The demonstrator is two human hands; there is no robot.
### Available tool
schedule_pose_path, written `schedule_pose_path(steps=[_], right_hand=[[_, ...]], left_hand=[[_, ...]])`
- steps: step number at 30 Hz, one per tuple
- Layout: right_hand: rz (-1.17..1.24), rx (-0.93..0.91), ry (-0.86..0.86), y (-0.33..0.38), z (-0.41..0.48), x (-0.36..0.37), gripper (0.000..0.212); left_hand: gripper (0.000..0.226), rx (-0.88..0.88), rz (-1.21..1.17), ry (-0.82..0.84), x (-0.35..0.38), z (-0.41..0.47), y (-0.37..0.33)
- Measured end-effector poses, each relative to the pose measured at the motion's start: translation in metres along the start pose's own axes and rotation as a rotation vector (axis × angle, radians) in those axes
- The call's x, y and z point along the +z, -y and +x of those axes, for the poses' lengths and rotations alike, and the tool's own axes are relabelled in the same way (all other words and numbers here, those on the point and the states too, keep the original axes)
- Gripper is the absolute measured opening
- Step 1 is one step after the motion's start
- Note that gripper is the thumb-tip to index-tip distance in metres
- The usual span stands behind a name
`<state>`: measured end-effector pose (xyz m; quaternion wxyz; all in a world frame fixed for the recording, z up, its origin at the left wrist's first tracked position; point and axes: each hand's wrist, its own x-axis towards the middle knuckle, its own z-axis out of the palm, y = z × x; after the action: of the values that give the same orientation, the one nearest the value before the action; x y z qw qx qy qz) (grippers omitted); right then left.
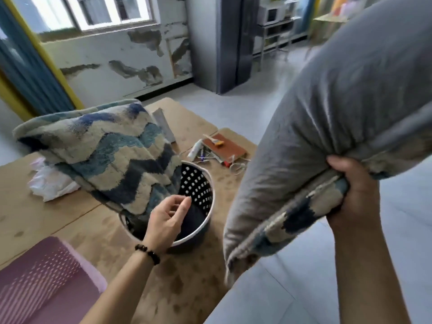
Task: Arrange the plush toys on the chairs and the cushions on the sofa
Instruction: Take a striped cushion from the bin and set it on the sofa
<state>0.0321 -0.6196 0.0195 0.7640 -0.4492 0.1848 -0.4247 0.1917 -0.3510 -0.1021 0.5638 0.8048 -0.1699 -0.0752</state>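
My right hand (350, 195) grips the edge of a large cushion (339, 118), grey on its back and blue-and-beige on its front, held up in the air at the right. A second blue-and-beige zigzag cushion (100, 155) stands tilted in a dark perforated basket (198, 188) with a white rim. Just over the basket's opening hovers my left hand (168, 218), fingers loosely apart and holding nothing, right beside the lower edge of that cushion. No plush toys, chairs or sofa are in view.
The basket sits on a tan wooden table (46, 220). A pink perforated basket (44, 277) is at the near left, a white plastic bag (51, 183) behind the cushion, and a brown notebook (224, 148) with small tools beyond. Grey tiled floor (292, 288) lies to the right.
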Motion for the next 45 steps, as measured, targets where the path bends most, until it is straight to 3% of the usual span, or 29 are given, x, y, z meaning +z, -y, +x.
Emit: schedule_pose_path(steps=[3,8,11,13,15,17,19,22,26,30,33,35,38,45], right_hand=[[-0.154,-0.085,-0.001,0.022,-0.032,-0.012,0.035],[-0.27,-0.053,-0.065,0.031,-0.108,-0.04,0.058],[-0.404,-0.005,-0.113,0.033,-0.168,-0.064,0.075],[-0.329,-0.012,-0.196,0.04,-0.206,-0.085,0.094],[-0.188,-0.053,-0.266,0.057,-0.242,-0.105,0.095],[-0.114,-0.118,-0.375,0.075,-0.277,-0.13,0.081],[-0.163,-0.159,-0.499,0.093,-0.308,-0.159,0.067],[-0.307,-0.248,-0.726,0.125,-0.352,-0.212,0.047],[-0.298,-0.336,-0.911,0.163,-0.407,-0.305,0.038],[-0.251,-0.307,-1.023,0.203,-0.459,-0.388,0.043],[-0.159,-0.288,-1.007,0.236,-0.493,-0.438,0.041],[-0.084,-0.295,-0.987,0.253,-0.511,-0.475,0.04],[-0.102,-0.283,-1.011,0.273,-0.527,-0.539,0.046],[-0.465,-0.123,-1.164,0.355,-0.546,-0.717,0.066]], left_hand=[[0.033,0.095,-0.169,0.223,0.033,0.011,-0.046],[0.069,0.088,-0.501,0.68,0.106,-0.027,-0.104],[0.082,-0.054,-0.583,1.0,0.144,-0.074,-0.106],[0.07,-0.114,-0.569,1.164,0.163,-0.113,-0.108],[0.03,-0.113,-0.523,1.226,0.183,-0.154,-0.114],[0.035,-0.138,-0.426,1.317,0.204,-0.191,-0.122],[0.069,-0.132,-0.329,1.409,0.226,-0.232,-0.139],[0.052,0.024,-0.352,1.431,0.268,-0.305,-0.174],[0.063,0.277,-0.361,1.418,0.325,-0.415,-0.226],[0.088,0.434,-0.333,1.65,0.381,-0.52,-0.256],[0.092,0.403,-0.267,1.817,0.419,-0.583,-0.275],[0.074,0.368,-0.221,1.829,0.446,-0.62,-0.288],[0.031,0.33,-0.211,1.745,0.497,-0.668,-0.297],[0.028,0.024,-0.212,1.576,0.675,-0.773,-0.316]])
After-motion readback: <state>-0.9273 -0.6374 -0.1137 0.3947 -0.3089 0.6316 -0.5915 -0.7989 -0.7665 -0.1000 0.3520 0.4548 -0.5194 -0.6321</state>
